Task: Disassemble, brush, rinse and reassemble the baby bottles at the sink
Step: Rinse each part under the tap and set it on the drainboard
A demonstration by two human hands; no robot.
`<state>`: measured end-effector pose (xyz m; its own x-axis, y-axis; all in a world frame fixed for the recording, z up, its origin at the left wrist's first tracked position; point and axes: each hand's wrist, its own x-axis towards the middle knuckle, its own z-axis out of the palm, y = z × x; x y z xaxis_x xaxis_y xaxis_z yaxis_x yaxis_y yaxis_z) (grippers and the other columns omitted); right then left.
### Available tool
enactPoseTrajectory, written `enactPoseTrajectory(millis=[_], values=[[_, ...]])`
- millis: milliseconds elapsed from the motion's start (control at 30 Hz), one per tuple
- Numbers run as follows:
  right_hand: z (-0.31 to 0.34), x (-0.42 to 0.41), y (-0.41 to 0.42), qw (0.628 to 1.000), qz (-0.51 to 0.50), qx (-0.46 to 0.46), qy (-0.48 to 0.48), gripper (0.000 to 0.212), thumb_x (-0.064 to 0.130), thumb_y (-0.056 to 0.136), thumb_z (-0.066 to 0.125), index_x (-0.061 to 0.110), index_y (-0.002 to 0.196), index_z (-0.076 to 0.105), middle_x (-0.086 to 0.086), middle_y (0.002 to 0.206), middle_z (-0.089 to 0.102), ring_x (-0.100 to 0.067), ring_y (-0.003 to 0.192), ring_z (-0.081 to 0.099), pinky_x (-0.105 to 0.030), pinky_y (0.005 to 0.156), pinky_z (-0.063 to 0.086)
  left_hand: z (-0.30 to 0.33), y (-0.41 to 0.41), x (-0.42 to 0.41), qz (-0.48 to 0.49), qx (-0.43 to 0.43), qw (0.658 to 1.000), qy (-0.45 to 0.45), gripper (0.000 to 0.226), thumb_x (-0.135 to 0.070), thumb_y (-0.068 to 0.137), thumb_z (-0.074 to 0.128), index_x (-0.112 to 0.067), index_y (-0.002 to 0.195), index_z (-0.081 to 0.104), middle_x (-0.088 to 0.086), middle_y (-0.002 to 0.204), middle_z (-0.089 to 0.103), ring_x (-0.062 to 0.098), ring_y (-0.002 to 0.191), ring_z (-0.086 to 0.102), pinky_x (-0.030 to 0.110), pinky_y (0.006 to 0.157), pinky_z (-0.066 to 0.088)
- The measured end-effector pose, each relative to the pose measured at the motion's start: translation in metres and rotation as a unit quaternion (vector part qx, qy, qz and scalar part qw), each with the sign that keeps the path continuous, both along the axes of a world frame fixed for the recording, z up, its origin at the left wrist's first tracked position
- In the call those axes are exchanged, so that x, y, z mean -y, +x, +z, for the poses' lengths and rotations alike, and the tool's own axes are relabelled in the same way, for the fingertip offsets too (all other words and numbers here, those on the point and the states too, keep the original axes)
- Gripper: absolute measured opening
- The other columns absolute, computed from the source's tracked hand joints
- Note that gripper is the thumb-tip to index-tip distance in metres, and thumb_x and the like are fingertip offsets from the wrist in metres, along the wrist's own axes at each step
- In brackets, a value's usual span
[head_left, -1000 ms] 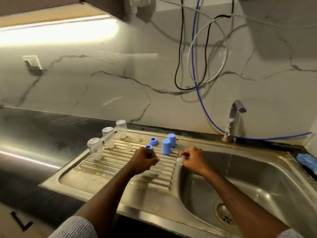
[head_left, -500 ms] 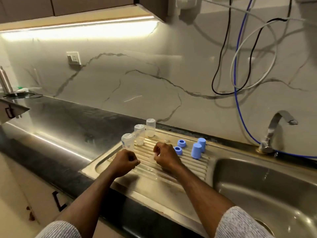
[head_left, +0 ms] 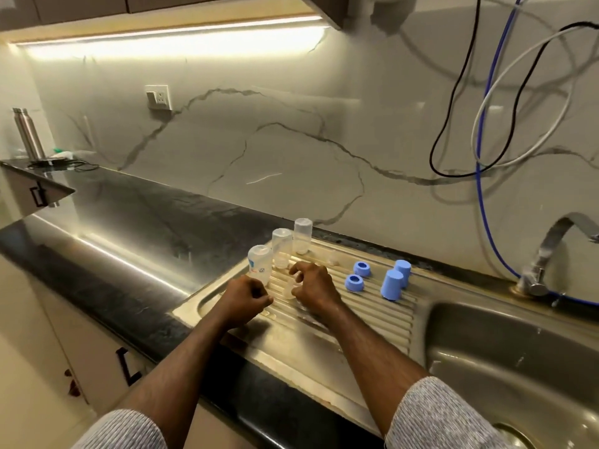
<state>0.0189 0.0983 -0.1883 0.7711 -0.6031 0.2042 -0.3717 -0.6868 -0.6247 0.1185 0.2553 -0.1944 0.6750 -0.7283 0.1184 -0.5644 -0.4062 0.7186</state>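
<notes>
Three clear bottle bodies (head_left: 260,264) (head_left: 281,246) (head_left: 303,234) stand upside down at the back left of the steel drainboard (head_left: 372,322). Two blue rings (head_left: 362,268) (head_left: 354,282) and two blue caps (head_left: 392,285) (head_left: 403,270) sit to their right. A clear nipple (head_left: 287,291) stands on the ribs. My right hand (head_left: 316,286) hovers over it with loosely curled fingers lifted off its top and the thumb beside it. My left hand (head_left: 244,299) is a closed fist just left, with nothing visible in it. Another clear nipple (head_left: 333,258) stands further back.
The sink basin (head_left: 505,358) lies to the right, with the tap (head_left: 551,251) behind it. Blue, black and white cables (head_left: 479,157) hang down the marble wall. The dark counter (head_left: 129,228) runs off to the left, where a steel flask (head_left: 28,134) stands far away.
The view swung left from the basin to the drainboard. My right hand carried the clear nipple from the basin edge onto the ribs and its fingers have lifted. My left fist stayed beside it.
</notes>
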Motion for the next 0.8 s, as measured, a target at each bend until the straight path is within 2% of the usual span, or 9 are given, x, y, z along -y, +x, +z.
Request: enactPoseTrajectory(millis=[167,233,300,367,433,567,667,733,800], values=[[0.006,0.019,-0.04,1.0,-0.005,0.02,0.002,0.022,0.004,0.081,0.073,0.02,0.095,0.073,0.002,0.102,0.07,-0.011,0.092,0.064,-0.024,0.079,0.053,0.006,-0.022,0.023,-0.035,0.007,0.999,-0.027,0.016,-0.017,0.085,0.079,-0.012,0.071,0.072,0.001,0.065,0.071,0.012,0.062,0.068,0.024,0.062,0.056],[0.006,0.033,-0.064,0.999,-0.011,0.039,0.0,0.015,0.006,0.081,0.072,0.02,0.085,0.074,0.003,0.092,0.072,-0.01,0.086,0.066,-0.029,0.079,0.056,0.011,-0.037,0.042,-0.062,0.018,0.997,-0.038,0.017,-0.017,0.085,0.079,-0.011,0.071,0.073,0.002,0.064,0.071,0.014,0.062,0.068,0.026,0.061,0.056],[0.006,0.047,-0.094,0.999,-0.023,0.046,0.0,0.014,0.006,0.081,0.071,0.02,0.079,0.073,0.005,0.083,0.072,-0.009,0.08,0.066,-0.029,0.076,0.056,0.015,-0.056,0.066,-0.089,0.035,0.994,-0.047,0.019,-0.018,0.085,0.079,-0.009,0.069,0.073,0.002,0.061,0.07,0.009,0.057,0.065,0.03,0.061,0.054],[0.006,0.062,-0.126,0.998,-0.046,0.049,-0.002,0.015,0.006,0.081,0.07,0.02,0.076,0.073,0.004,0.078,0.071,-0.008,0.074,0.065,-0.025,0.071,0.051,0.019,-0.079,0.093,-0.105,0.033,0.993,-0.052,0.023,-0.017,0.085,0.078,-0.008,0.065,0.071,-0.001,0.055,0.068,0.0,0.049,0.057,0.026,0.058,0.049],[0.007,0.079,-0.166,0.995,-0.083,0.046,-0.006,0.012,0.006,0.079,0.071,0.017,0.077,0.076,0.001,0.078,0.073,-0.009,0.073,0.065,-0.024,0.073,0.051,0.02,-0.112,0.125,-0.13,0.026,0.989,-0.064,0.027,-0.016,0.085,0.076,-0.013,0.059,0.068,-0.005,0.051,0.064,-0.004,0.044,0.052,0.023,0.057,0.043],[-0.002,0.117,-0.258,0.991,-0.133,0.007,-0.007,0.01,0.003,0.078,0.073,0.012,0.079,0.077,-0.003,0.079,0.075,-0.012,0.073,0.067,-0.026,0.074,0.053,0.01,-0.188,0.185,-0.209,-0.001,0.975,-0.08,0.025,-0.014,0.088,0.074,-0.003,0.067,0.069,0.003,0.059,0.067,-0.002,0.043,0.05,0.021,0.055,0.042],[-0.014,0.142,-0.33,0.982,-0.186,-0.039,-0.012,0.013,0.007,0.077,0.076,0.02,0.078,0.076,0.004,0.076,0.074,-0.008,0.072,0.069,-0.027,0.071,0.058,-0.005,-0.242,0.22,-0.27,0.007,0.961,-0.067,0.029,-0.018,0.088,0.075,-0.009,0.061,0.065,0.0,0.057,0.061,0.004,0.047,0.051,0.016,0.053,0.04],[-0.023,0.155,-0.373,0.973,-0.221,-0.065,-0.012,0.015,0.007,0.076,0.075,0.023,0.076,0.075,0.006,0.073,0.073,-0.005,0.069,0.068,-0.025,0.068,0.058,-0.016,-0.276,0.239,-0.313,-0.009,0.949,-0.043,0.028,-0.019,0.089,0.074,-0.011,0.064,0.067,0.002,0.06,0.066,0.004,0.046,0.056,0.015,0.052,0.047],[-0.038,0.164,-0.409,0.967,-0.237,-0.099,-0.001,0.017,0.006,0.078,0.072,0.022,0.076,0.075,0.004,0.075,0.073,-0.003,0.068,0.065,-0.017,0.065,0.052,-0.029,-0.304,0.255,-0.345,-0.012,0.938,-0.007,0.02,-0.02,0.091,0.072,-0.007,0.076,0.071,0.006,0.07,0.071,0.006,0.052,0.063,0.019,0.054,0.053]])
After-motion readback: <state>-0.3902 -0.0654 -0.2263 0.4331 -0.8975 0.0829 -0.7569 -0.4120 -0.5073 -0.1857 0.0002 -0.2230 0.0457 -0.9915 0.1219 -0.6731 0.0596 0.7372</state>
